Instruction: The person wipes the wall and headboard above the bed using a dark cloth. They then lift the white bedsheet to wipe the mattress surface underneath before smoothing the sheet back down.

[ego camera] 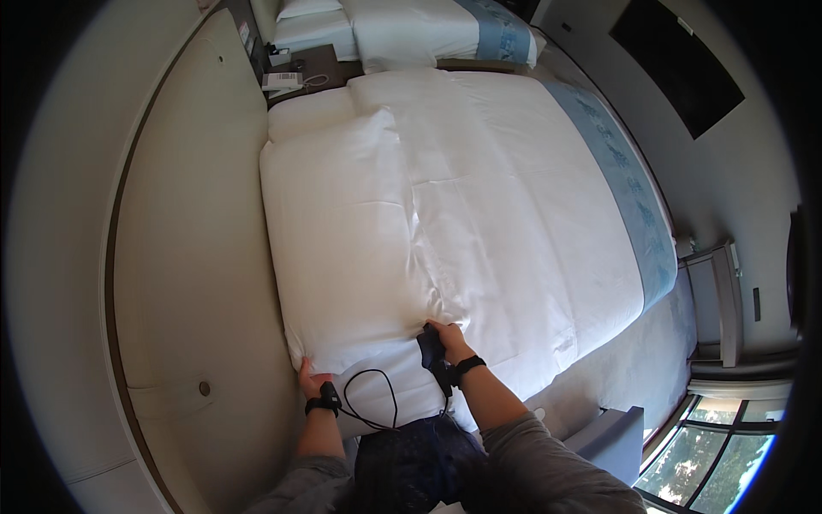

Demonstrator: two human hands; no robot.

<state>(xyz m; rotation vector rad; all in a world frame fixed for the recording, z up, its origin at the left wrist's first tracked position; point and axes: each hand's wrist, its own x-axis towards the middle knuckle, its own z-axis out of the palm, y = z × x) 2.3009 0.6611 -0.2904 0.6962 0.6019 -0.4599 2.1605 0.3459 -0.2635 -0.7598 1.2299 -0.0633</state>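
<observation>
A large white pillow (340,257) lies at the head of a bed made up with a white duvet (514,225). My left hand (311,380) grips the pillow's near corner beside the headboard, its fingers partly under the fabric. At the pillow's other near corner, my right hand (449,340) pinches the white cloth. Each wrist wears a black strap with a device on it, and a black cable (392,392) loops between them over the bed's near side. A blue patterned bed runner (616,173) crosses the foot of the bed.
The padded headboard (192,257) runs along the left. Beyond the bed stand a nightstand (321,61) with a telephone (282,81), and a second bed (417,32). A grey-blue chair (603,437) is at lower right, near the window (706,450). A television (677,64) hangs on the wall.
</observation>
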